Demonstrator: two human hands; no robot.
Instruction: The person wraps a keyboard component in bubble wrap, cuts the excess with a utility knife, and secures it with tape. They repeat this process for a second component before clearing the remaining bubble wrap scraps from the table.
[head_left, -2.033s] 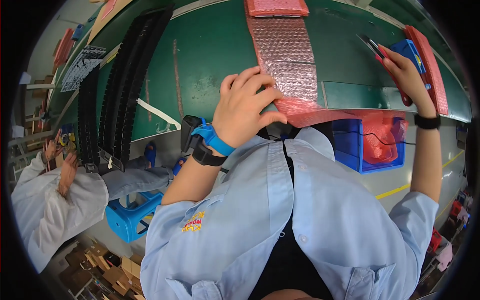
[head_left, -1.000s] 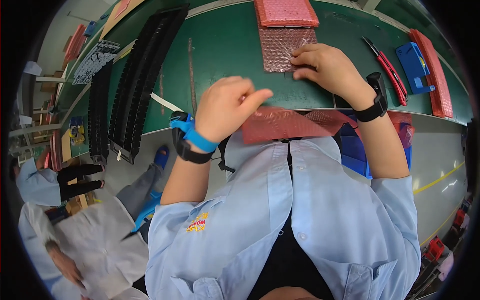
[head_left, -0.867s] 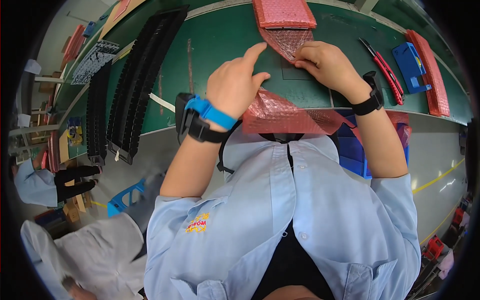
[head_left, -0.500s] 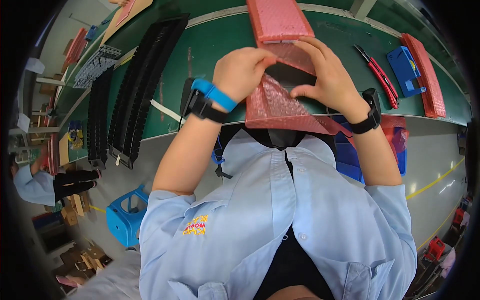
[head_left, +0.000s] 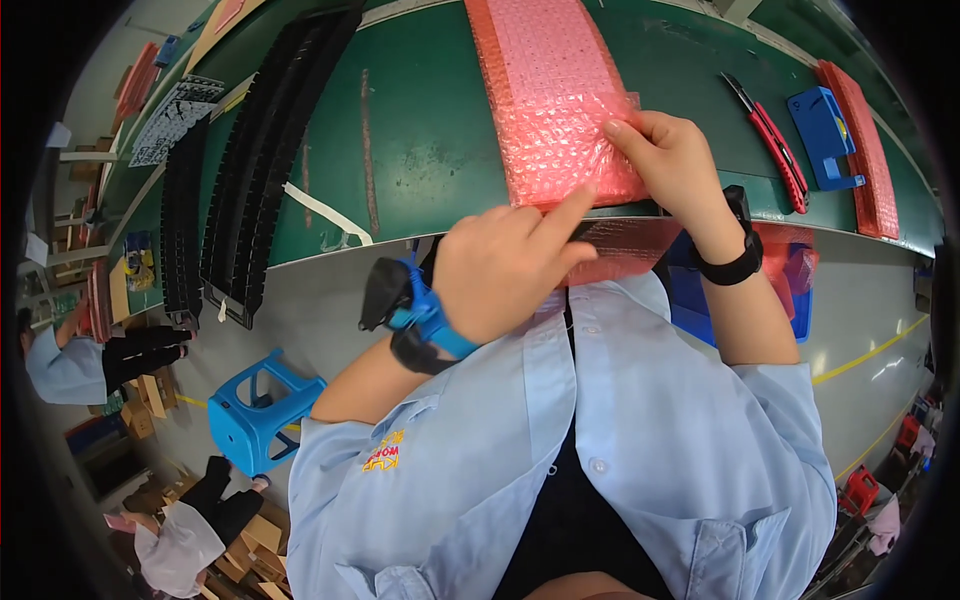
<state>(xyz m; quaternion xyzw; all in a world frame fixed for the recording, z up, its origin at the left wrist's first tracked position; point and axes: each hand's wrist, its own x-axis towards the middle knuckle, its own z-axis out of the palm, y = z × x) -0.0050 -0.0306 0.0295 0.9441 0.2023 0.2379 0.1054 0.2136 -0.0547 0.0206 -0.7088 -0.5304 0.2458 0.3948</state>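
Package: we have the pink bubble-wrap package [head_left: 545, 85] lying lengthwise on the table, its near end at the front edge; a loose pink flap [head_left: 640, 250] hangs below that edge.
Right hand: we see the right hand [head_left: 675, 165] pinching the package's right border near that end, thumb on top.
Left hand: the left hand [head_left: 500, 265] is low over the front edge, forefinger extended and thumb apart; we cannot tell whether the fingertip touches the wrap.
Worktop: green table [head_left: 425, 130], scuffed, with brownish streaks left of the package.
Table, right: we note a red-handled cutter [head_left: 775, 150], blade out, then a blue holder [head_left: 822, 135] beside another pink wrapped bundle [head_left: 860, 150].
Table, left: long black slotted rails [head_left: 275, 150] and a white strip [head_left: 325, 215] near the edge.
Floor: grey, yellow-lined; we count one blue stool [head_left: 235, 425], a blue crate [head_left: 688, 285] holding pink wrap, and cardboard boxes [head_left: 260, 535].
Room: two co-workers at left, one in light blue [head_left: 65, 365], one in white [head_left: 180, 550].
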